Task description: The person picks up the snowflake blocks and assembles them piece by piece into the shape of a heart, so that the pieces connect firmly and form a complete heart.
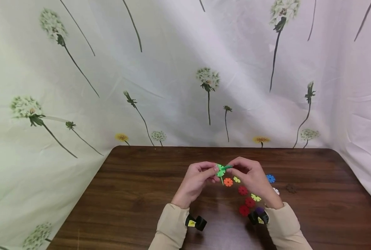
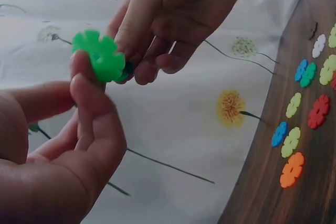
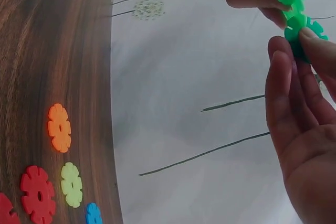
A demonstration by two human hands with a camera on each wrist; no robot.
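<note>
Both hands are raised over the table and meet at joined green notched plastic discs. My left hand pinches the bright green disc between thumb and fingers. A darker green disc is pinched by my right hand, thumb on one side and fingers on the other. In the right wrist view the discs touch, seemingly slotted at an angle. The left wrist view mostly hides the darker disc behind the bright one. Just under the hands lies an orange disc, with a yellow disc beside it.
Several loose discs lie on the brown table, mostly below the right hand: red discs, a blue disc, a white disc and a dark disc. A flower-printed white curtain hangs behind the table.
</note>
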